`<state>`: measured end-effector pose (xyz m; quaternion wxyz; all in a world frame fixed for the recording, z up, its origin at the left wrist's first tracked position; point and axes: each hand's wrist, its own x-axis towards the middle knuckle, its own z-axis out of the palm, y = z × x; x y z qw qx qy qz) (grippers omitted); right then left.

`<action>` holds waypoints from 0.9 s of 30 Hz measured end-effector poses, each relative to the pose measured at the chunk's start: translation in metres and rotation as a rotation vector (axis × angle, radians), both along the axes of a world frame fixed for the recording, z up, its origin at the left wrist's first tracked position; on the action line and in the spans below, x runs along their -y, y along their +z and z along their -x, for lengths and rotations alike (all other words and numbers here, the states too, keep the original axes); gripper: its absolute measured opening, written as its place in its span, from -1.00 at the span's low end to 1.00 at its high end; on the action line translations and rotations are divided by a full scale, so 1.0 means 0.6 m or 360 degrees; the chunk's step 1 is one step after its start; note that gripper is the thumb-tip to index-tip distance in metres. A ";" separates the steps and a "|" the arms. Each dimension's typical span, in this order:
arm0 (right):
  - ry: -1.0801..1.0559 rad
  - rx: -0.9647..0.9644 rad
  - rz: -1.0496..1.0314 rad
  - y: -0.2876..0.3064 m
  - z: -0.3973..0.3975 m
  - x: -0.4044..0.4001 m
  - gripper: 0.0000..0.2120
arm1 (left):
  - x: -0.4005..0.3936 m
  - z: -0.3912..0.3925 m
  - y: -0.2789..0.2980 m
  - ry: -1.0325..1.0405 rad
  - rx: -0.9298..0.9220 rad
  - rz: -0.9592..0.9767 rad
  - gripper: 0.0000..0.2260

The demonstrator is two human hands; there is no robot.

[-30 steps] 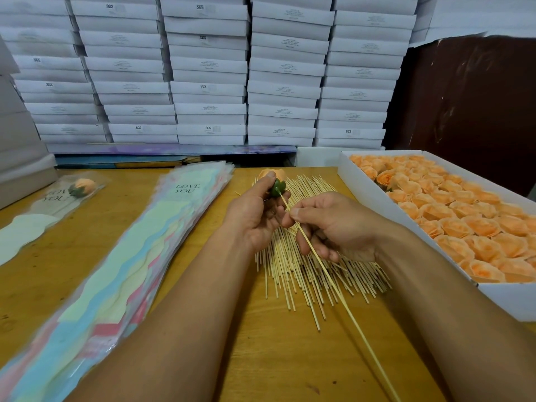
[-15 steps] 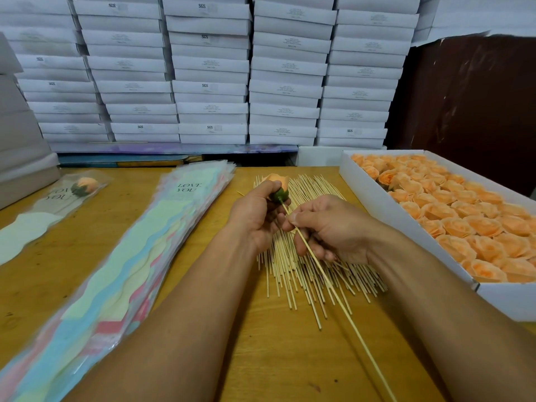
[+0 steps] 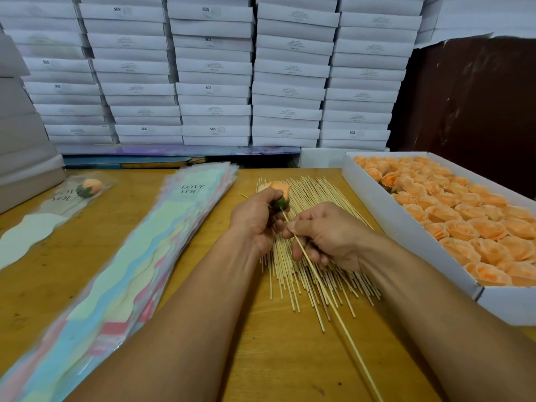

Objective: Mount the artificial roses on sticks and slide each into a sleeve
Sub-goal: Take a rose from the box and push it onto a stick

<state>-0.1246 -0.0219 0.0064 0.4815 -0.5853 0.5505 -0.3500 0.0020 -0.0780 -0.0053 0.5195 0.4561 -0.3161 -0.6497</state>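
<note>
Centre of the frame, both hands are up over the yellow wooden bench (image 3: pixel 203 358). The left hand (image 3: pixel 255 219) has its grip curled round a peach-orange artificial rose with a dark green base (image 3: pixel 280 195), petals pointing to the far side, green base facing the other hand. The right hand (image 3: pixel 327 236), just beside it, pinches a thin pale bamboo stick (image 3: pixel 327 300) between thumb and forefinger near its top. The stick's tip meets the green base of the rose, and its long tail runs down towards the lower right of the frame, tilted above the bench.

Under the hands lies a fanned heap of pale bamboo sticks (image 3: pixel 304 280), spread flat on the bench. On the right of the frame sits a long white cardboard box (image 3: pixel 406 227), its rows packed with peach-orange rose heads (image 3: pixel 464 227). Left of centre, a thick stack of clear plastic sleeves with pastel wavy inserts (image 3: pixel 130 271) runs from the lower left up to the middle, the top one printed "LOVE YOU". Further left, well apart from the stack, lies a finished sleeve with a peach rose inside (image 3: pixel 66 204).

Across the top of the frame, a wall of stacked flat white boxes (image 3: pixel 214 68) stands behind the bench.
</note>
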 end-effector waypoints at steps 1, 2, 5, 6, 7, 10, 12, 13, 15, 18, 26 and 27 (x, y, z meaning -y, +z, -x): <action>-0.0014 0.0003 0.0008 0.000 0.001 0.001 -0.79 | 0.001 0.000 0.000 0.0016 -0.0002 0.0002 -0.88; -0.0027 0.0014 0.0011 0.000 0.001 0.002 -0.79 | 0.002 0.002 -0.001 0.0044 0.0002 0.0004 -0.87; -0.0043 0.0069 -0.0044 0.004 0.007 0.003 -0.79 | 0.003 0.007 -0.005 0.0120 0.0006 -0.0009 -0.86; -0.0032 0.0092 -0.0084 0.005 0.010 0.003 -0.78 | 0.004 0.008 -0.006 0.0133 -0.0003 -0.0016 -0.84; -0.0014 0.0112 -0.0126 0.008 0.013 0.002 -0.77 | 0.005 0.008 -0.007 0.0147 -0.0015 -0.0020 -0.82; 0.0050 0.0131 -0.0225 0.012 0.019 0.001 -0.77 | 0.011 0.002 -0.010 0.0178 -0.0022 -0.0039 -0.74; 0.0076 0.0135 -0.0248 0.013 0.021 0.001 -0.78 | 0.012 -0.001 -0.012 0.0174 0.0010 -0.0046 -0.73; 0.0081 0.0142 -0.0249 0.013 0.022 0.002 -0.79 | 0.012 -0.001 -0.013 0.0164 0.0030 -0.0042 -0.72; 0.0076 0.0170 -0.0246 0.013 0.023 0.002 -0.80 | 0.011 0.001 -0.015 0.0146 0.0068 -0.0029 -0.68; 0.0039 0.0240 -0.0239 0.014 0.025 0.004 -0.79 | 0.010 0.006 -0.015 0.0187 0.0155 -0.0002 -0.54; -0.0111 0.0311 -0.0175 0.011 0.025 0.009 -0.81 | 0.027 0.001 0.004 0.0450 0.0830 0.0092 -0.77; -0.0120 0.0316 -0.0172 0.010 0.025 0.009 -0.81 | 0.034 0.000 0.008 0.0427 0.0976 0.0141 -0.78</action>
